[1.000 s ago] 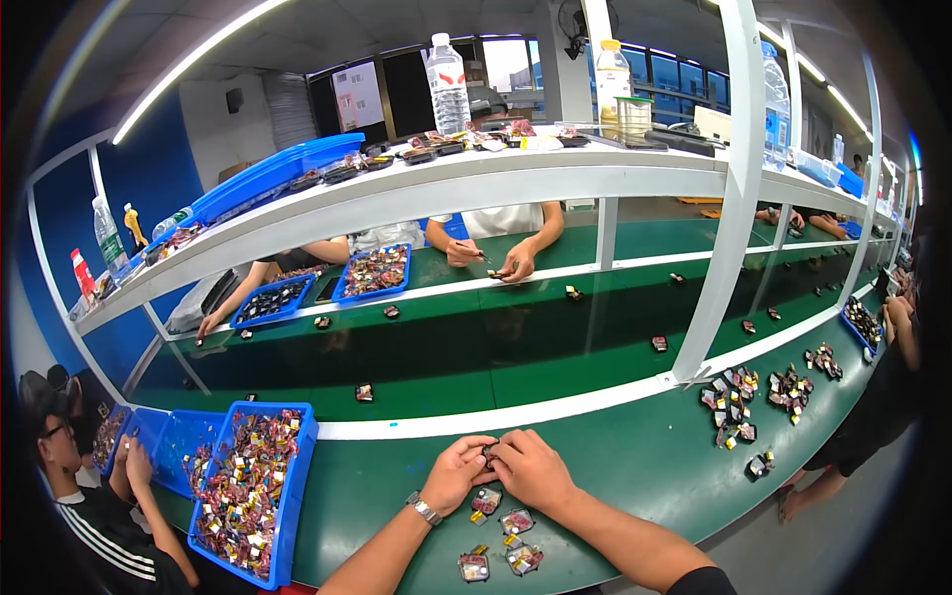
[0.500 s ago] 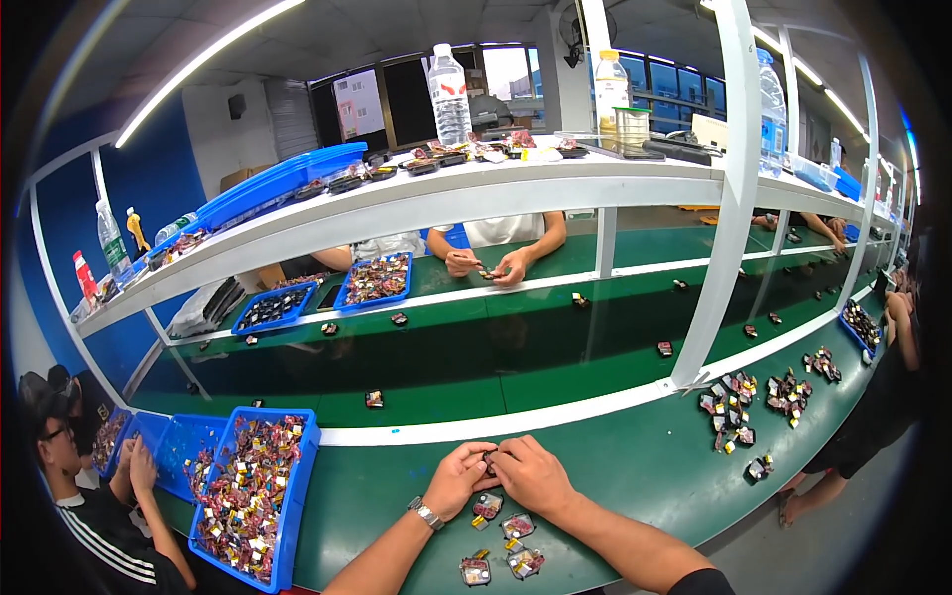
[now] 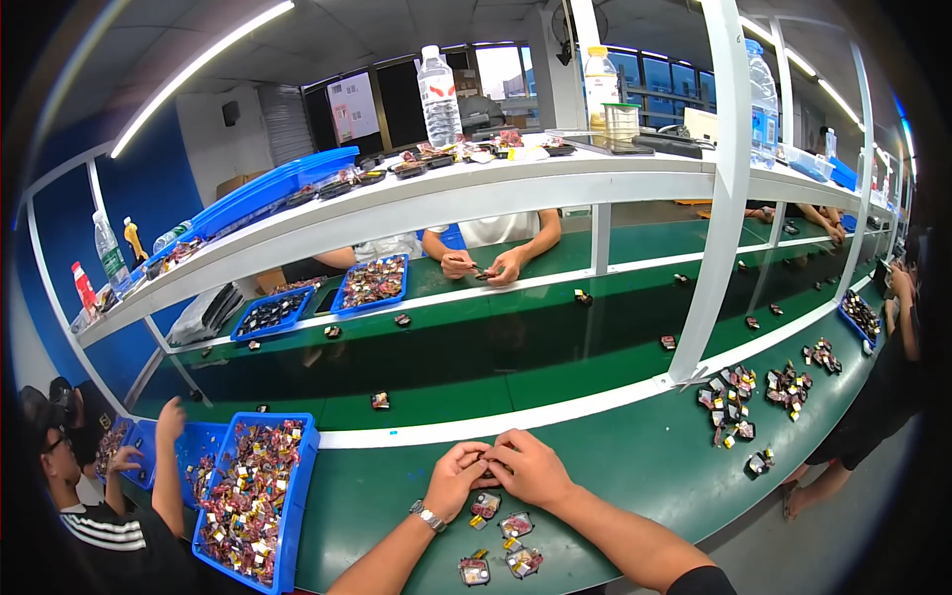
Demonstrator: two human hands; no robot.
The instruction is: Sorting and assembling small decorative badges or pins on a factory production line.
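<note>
Just above the green bench my left hand (image 3: 454, 483), with a metal-banded watch at the wrist, meets my right hand (image 3: 531, 471) fingertip to fingertip. Both are closed on a small dark electronic assembly (image 3: 487, 478), mostly covered by the fingers. Beneath my wrists lie several similar pieces, dark-rimmed casings with reddish wires and yellow-and-white tabs; the closest to my fingers is one casing (image 3: 485, 506). Left of my left hand stands a blue tray (image 3: 309, 466) heaped with small wired parts.
A white rail (image 3: 416, 434) divides the bench from a dark conveyor belt (image 3: 516, 342) with scattered pieces. A white post (image 3: 722, 218) rises at right beside a cluster of assemblies (image 3: 727, 402). A co-worker (image 3: 99, 516) sits at left; another person's hands (image 3: 486, 266) work across the belt.
My hands stay together, with fingers slightly shifted around the assembly. The co-worker at left has raised one hand and drawn the hands apart. Pieces on the belt have shifted slightly right.
</note>
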